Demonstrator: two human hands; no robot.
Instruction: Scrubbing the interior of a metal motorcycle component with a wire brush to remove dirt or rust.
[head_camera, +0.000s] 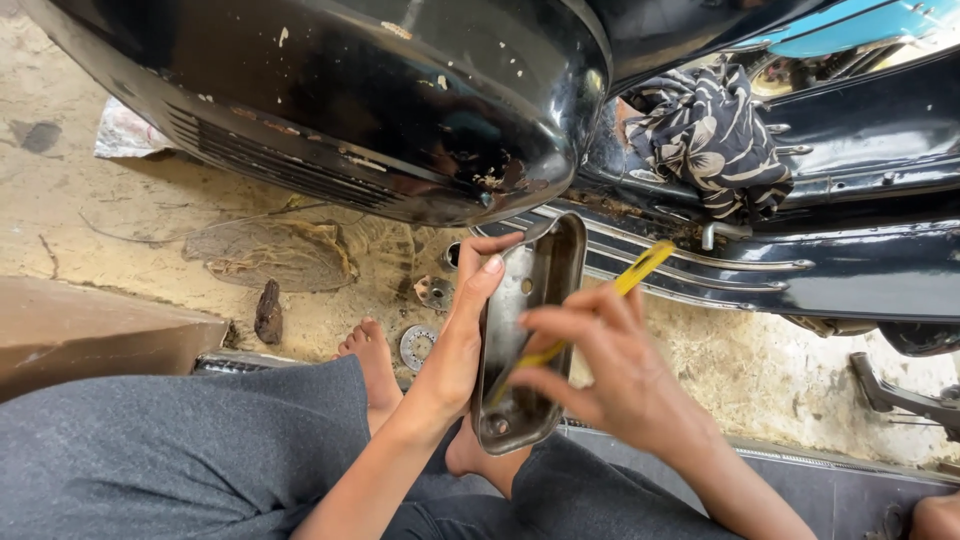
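Left hand (462, 330) grips the oblong dark metal cover (527, 330) steady; right hand (610, 370) pinches a yellow-handled tool (600, 310), which works best held shallow inside.

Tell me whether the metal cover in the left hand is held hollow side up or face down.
Hollow side up: the metal cover shows its raised rim and inner recess, gripped by the left hand.

Scooter side panel (380, 100) showing glossy black painted metal, paint chipping, rust spotting along lower edge. Oblong cover (530, 330) looking dull grey metal, grimy inside. Yellow tool (640, 268) appearing smooth plastic. Patterned rag (710, 135) being soft crumpled cloth. Floor (150, 200) looking rough, dusty concrete. Trousers (180, 450) being matt grey cloth.
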